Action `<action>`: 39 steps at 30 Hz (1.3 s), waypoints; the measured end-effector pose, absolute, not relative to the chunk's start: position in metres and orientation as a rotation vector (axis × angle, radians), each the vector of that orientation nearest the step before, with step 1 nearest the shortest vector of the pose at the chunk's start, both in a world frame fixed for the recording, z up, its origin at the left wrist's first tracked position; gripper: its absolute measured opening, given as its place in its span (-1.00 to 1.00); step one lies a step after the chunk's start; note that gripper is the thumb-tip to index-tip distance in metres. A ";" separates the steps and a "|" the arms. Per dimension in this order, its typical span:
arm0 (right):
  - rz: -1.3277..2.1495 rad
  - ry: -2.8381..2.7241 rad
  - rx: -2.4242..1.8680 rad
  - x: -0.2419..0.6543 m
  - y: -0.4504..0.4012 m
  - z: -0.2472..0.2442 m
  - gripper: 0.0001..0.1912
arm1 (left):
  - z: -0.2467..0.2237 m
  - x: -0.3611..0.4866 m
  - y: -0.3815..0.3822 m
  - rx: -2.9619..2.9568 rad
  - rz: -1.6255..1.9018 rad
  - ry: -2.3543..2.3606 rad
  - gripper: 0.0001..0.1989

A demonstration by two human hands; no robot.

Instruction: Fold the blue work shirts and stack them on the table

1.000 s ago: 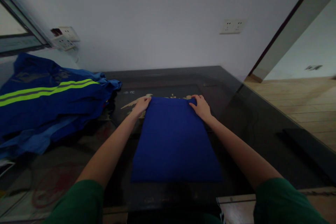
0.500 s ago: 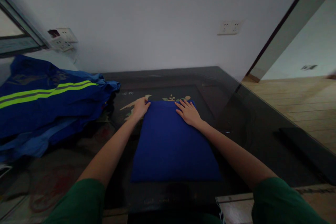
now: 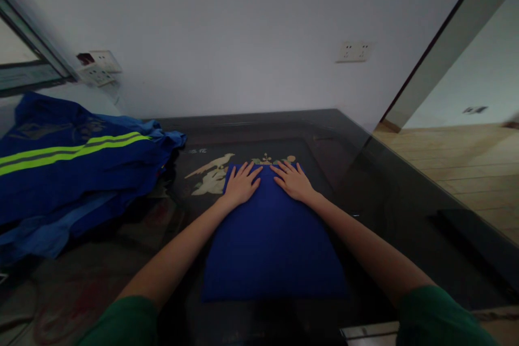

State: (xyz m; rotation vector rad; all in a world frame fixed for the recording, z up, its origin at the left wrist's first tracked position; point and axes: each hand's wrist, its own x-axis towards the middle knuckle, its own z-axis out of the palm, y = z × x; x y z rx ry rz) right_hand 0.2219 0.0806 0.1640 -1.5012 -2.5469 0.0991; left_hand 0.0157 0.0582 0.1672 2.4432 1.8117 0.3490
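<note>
1. From my remote view, the blue cloth (image 3: 271, 248) lies flat on the dark table (image 3: 389, 184), straight in front of the wearer.
2. I judge its long axis to run away from the body; the far edge is at the fingertips, and most of the cloth spreads from the hands back toward the wearer.
3. I see the left hand (image 3: 242, 186) palm down on the far left corner area, fingers spread and gripping nothing.
4. I see the right hand (image 3: 294, 181) matching it on the far right, also splayed, flat and holding nothing.
5. Neither hand is clearly nearer: both touch the cloth, with a narrow strip of it between them.
6. The striped garments (image 3: 81, 167) sit apart, off to the left.
</note>
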 end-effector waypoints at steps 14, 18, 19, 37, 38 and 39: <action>0.132 -2.462 -1.612 0.239 0.092 0.155 -0.45 | 0.149 -0.016 0.073 2.261 0.334 2.015 -0.39; 0.109 -2.460 -1.628 0.239 0.092 0.159 -0.46 | 0.161 -0.012 0.065 2.368 0.365 2.069 -0.47; 0.084 -2.449 -1.622 0.239 0.090 0.163 -0.47 | 0.167 -0.010 0.059 2.420 0.388 2.068 -0.49; 0.079 -2.630 -1.467 0.263 0.001 0.160 -0.43 | 0.166 -0.015 -0.029 2.435 0.118 1.846 -0.44; 0.076 -2.620 -1.510 0.268 0.004 0.161 -0.44 | 0.168 -0.020 -0.028 2.410 0.091 1.895 -0.44; 0.070 -2.610 -1.552 0.273 0.005 0.162 -0.44 | 0.170 -0.023 -0.028 2.400 0.064 1.937 -0.44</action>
